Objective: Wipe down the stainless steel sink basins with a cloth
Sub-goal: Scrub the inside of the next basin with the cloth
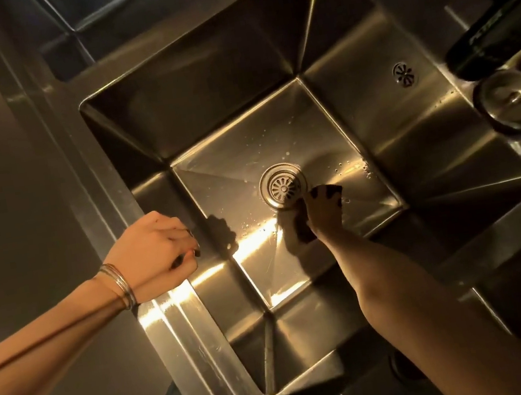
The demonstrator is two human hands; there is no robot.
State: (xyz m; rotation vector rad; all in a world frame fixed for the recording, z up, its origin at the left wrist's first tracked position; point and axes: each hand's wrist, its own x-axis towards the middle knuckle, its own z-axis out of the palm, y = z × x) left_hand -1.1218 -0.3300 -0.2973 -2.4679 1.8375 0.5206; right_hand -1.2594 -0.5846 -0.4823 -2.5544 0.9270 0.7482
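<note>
Nearest, on the sink rim (pixel 199 341) well left of the drain (pixel 283 187), the left hand (pixel 154 243) rests with fingers curled (whether they grip the edge I cannot tell). Just right of the drain, the right hand (pixel 322 213) presses a dark cloth (pixel 331 191) to the basin floor. Its fingers are bent over the cloth, which shows past the fingertips and under the palm. Judging by the water drops (pixel 349 167) beyond and right of the drain, this basin is only partly wiped. Far behind the drain, the second basin (pixel 129 10) probably still waits.
</note>
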